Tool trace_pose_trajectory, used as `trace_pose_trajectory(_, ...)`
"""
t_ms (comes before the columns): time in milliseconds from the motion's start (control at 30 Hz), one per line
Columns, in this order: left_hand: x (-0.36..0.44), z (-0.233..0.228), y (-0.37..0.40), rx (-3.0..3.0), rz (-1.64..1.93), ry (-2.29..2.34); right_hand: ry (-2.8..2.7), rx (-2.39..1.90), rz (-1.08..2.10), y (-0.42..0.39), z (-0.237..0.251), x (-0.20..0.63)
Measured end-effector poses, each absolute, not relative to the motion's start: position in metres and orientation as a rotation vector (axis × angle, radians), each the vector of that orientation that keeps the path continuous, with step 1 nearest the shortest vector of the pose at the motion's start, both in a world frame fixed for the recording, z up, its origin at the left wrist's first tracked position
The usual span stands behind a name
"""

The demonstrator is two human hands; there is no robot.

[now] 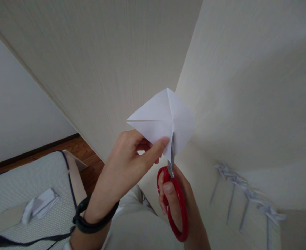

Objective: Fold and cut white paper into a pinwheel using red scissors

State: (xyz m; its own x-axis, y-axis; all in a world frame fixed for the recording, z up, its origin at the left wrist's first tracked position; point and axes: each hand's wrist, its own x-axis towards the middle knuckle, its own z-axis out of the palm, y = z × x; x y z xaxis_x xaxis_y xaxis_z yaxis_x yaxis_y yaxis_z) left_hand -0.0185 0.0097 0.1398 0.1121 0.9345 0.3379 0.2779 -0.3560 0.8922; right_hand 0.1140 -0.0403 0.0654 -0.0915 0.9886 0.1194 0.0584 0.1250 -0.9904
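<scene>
A creased square of white paper [155, 111] is held up in front of me. It has a slit running in from its left corner, and a crease runs down from its top corner. My left hand [139, 152] pinches the paper's lower left part, thumb on top and fingers underneath. My right hand [176, 194] grips the red handles of a pair of scissors [177, 205]. The blades point upward along the crease at the paper's bottom corner, with the paper between them. A black strap circles my left wrist.
Several paper pinwheels on sticks [236, 180] lie in a row on the pale surface at right. At lower left, folded white paper or cloth [42, 205] rests on a mattress [59, 173]. A pale panel [103, 52] and a wall [247, 86] stand beyond my hands.
</scene>
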Motion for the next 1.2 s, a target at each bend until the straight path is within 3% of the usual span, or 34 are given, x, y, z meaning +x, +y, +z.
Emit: trace_pose_trajectory(1200,-0.018,0.136,0.006,1.689,1.192,1.150,-1.241,-0.853,1.321,-0.038,0.063,0.106)
